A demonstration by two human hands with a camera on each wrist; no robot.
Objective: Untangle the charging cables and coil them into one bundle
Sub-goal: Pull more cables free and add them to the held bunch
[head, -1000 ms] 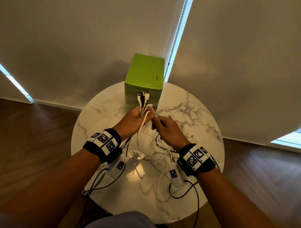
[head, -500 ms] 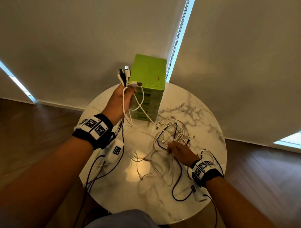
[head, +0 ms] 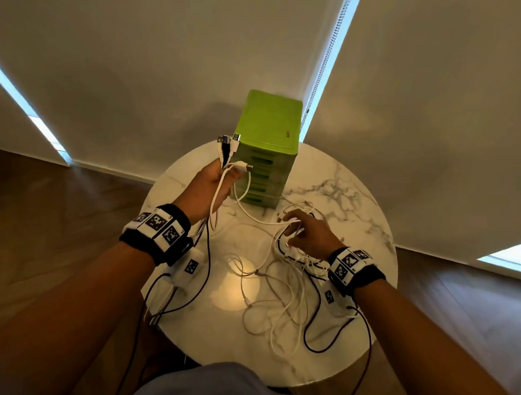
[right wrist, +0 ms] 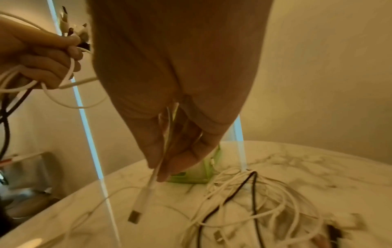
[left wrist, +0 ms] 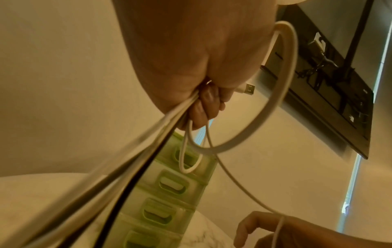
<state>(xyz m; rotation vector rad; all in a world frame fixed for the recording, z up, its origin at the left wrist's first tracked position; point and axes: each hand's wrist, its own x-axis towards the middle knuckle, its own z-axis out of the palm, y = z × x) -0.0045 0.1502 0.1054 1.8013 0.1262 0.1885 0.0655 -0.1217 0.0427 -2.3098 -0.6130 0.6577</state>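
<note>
My left hand (head: 217,181) is raised in front of the green box and grips a bunch of white and black charging cable ends (head: 227,146), plugs sticking up. The left wrist view shows its curled fingers (left wrist: 203,107) round the strands, a white loop (left wrist: 275,104) hanging off. My right hand (head: 304,231) hovers low over the tangle of white and black cables (head: 291,290) on the table. In the right wrist view, thumb and fingers (right wrist: 180,157) pinch a thin white cable whose USB plug (right wrist: 137,206) dangles below. One white cable (head: 252,214) runs between both hands.
The round white marble table (head: 362,201) carries a green drawer box (head: 269,132) at its far edge, just behind my left hand. Loose cable ends trail toward the near edge. Dark sensor leads hang from both wristbands. Pale blinds stand behind; wooden floor lies around.
A second ago both hands met at the box. The left hand has since lifted away with the cable ends; the right hand dropped to the tangle and now holds a white cable.
</note>
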